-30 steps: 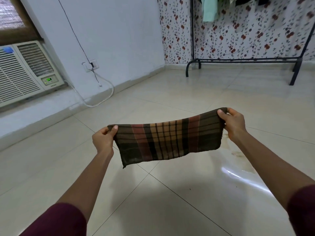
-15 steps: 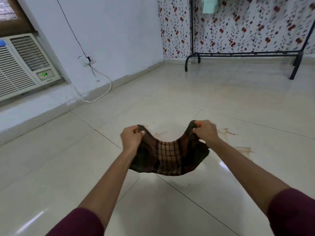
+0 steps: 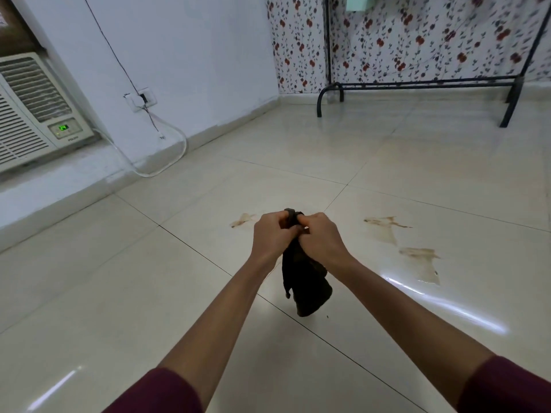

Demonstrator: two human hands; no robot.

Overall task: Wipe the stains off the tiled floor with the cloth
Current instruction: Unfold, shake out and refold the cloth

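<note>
A dark plaid cloth [image 3: 305, 286] hangs folded in the air above the cream tiled floor [image 3: 119, 293]. My left hand [image 3: 272, 236] and my right hand [image 3: 322, 238] are pressed together at its top edge, both gripping it. Brown stains mark the tiles: a small stain [image 3: 242, 220] just left of my hands, a streaked stain [image 3: 386, 226] to the right, and a third stain [image 3: 420, 257] further right and nearer.
A window air conditioner [image 3: 32, 114] sits in the left wall above a ledge. A white cable [image 3: 167, 165] loops down from a wall socket [image 3: 140, 98]. A black clothes rack [image 3: 417, 84] stands at the back against flowered wallpaper.
My hands have come together, folding the cloth from a stretched strip into a hanging bundle. The view has tilted down, and the stains now show beside my hands.
</note>
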